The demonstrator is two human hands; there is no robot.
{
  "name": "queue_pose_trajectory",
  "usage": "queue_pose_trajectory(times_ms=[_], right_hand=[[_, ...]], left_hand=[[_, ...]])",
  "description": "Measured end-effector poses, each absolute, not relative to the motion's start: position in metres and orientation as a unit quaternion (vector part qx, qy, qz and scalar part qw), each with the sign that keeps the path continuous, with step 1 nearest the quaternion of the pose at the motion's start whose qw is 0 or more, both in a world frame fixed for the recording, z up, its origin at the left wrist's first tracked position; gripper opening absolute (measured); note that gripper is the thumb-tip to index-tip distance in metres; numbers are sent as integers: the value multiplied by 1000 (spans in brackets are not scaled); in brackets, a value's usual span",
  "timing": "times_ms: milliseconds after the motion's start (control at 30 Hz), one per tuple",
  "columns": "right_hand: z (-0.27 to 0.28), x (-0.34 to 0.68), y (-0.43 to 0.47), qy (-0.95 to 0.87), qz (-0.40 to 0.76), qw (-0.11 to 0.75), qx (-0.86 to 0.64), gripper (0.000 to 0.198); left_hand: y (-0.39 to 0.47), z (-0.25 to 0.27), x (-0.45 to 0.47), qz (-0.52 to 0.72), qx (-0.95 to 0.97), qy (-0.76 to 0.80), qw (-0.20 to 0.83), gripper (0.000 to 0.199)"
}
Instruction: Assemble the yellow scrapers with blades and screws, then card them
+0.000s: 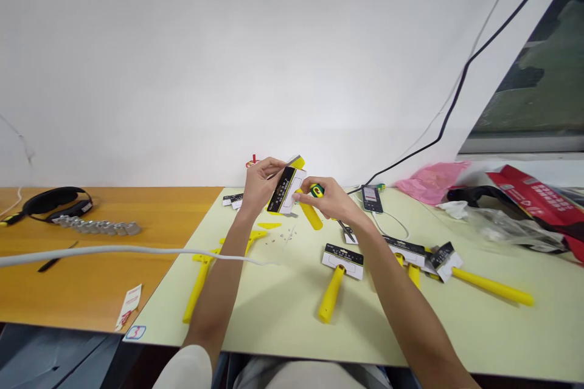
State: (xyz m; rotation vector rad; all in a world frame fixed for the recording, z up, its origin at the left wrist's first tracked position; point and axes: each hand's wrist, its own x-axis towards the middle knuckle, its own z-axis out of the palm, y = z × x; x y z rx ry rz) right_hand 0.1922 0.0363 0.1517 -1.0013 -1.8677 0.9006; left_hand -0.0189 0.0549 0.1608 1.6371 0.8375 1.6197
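Running close below the forearms, near tabletop (283, 316) edge, bare pale-green patch behind it. Lying there, yellow-handled scraper (335, 282), more to its right. Raised above mid-tabletop, left hand (260, 182) pinching carded scraper (288, 189) by its label, right hand (333, 200) closed around its yellow handle. Beyond, phone (371, 199), white wall (228, 73).

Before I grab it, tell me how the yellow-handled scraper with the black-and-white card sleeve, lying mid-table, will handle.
The yellow-handled scraper with the black-and-white card sleeve looks like moulded plastic, so probably stiff and light. Its rounded handle might roll slightly when pushed, though the flat sleeved head lying on the pale green table should stop it. The card sleeve may slide off if you lift by that end.
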Motion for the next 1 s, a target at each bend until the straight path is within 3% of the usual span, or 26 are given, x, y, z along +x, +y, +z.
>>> queue_pose_trajectory(times_ms=[233, 433, 1000], right_hand=[[151, 192, 37, -699, 401, 467, -364, 51], [146, 196, 44, -664, 408, 530, -334, 54], [152, 199, 33, -728, 397, 426, -362, 51]], left_hand=[[54, 165, -28, 627, 675, 260, 290, 60], [54, 162, -41, 532, 706, 288, 368, 106], [53, 165, -26, 659, 607, 278, 347, 54]])
